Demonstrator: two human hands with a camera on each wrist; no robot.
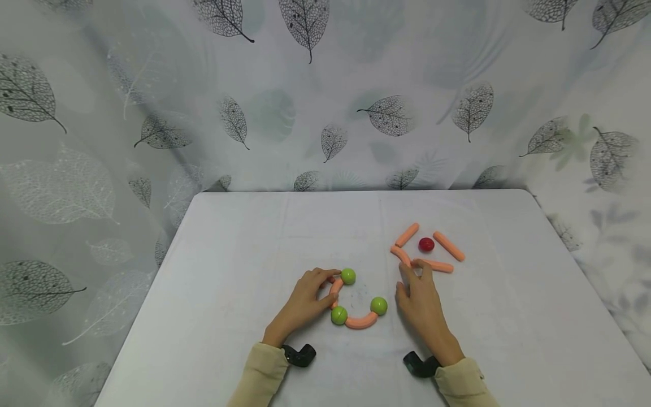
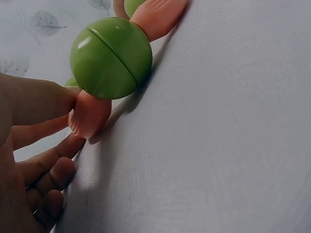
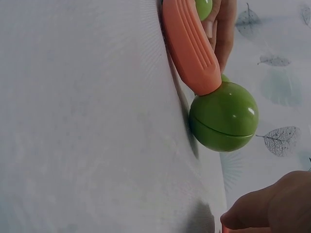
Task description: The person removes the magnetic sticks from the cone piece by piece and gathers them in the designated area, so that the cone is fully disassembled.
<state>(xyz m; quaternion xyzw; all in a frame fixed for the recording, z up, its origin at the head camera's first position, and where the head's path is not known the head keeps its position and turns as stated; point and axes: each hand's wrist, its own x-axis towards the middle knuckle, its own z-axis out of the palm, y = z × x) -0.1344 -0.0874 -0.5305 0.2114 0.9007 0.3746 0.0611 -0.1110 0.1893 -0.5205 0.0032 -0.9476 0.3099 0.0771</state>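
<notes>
My left hand (image 1: 307, 297) pinches a curved orange stick (image 2: 91, 114) between thumb and fingers. That stick links two green balls, one far (image 1: 348, 276) and one near (image 1: 339, 315). From the near ball a second curved orange stick (image 1: 361, 322) runs to a third green ball (image 1: 378, 306), all on the white table. My right hand (image 1: 421, 299) reaches over the table to the right, its fingertips at the meeting ends of another curved orange stick (image 1: 400, 253) and a straight orange stick (image 1: 438, 266). Its thumb stays apart from them in the head view.
A red ball (image 1: 426, 244) lies among the loose orange pieces. Two more straight orange sticks, one left (image 1: 407, 234) and one right (image 1: 450, 247), flank it. Leaf-patterned curtain (image 1: 356, 113) hangs behind the white table (image 1: 244, 243).
</notes>
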